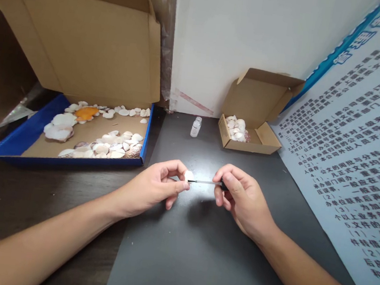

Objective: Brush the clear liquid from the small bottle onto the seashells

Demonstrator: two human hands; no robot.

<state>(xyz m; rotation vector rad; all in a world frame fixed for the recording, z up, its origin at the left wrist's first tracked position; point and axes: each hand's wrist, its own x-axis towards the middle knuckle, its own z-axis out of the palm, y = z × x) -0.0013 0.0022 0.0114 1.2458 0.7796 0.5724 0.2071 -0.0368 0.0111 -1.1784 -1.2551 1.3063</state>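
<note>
Between the thumb and fingers of my left hand (167,183) is a small white seashell (189,175), mostly covered by the fingertips. My right hand (239,195) pinches the black cap of a thin brush (204,181), whose stem points left. The brush's dark tip touches or nearly touches the shell; I cannot tell which. Beyond both hands stands a small uncapped glass bottle (196,127) with a white label, upright on the dark grey mat (162,259).
At the left, a blue-edged cardboard box (69,162) lies open with many shells and an orange one (86,113). A smaller open carton (252,147) at the back right holds white shells (236,129). A printed poster (358,149) leans along the right side; a white panel (252,30) stands behind.
</note>
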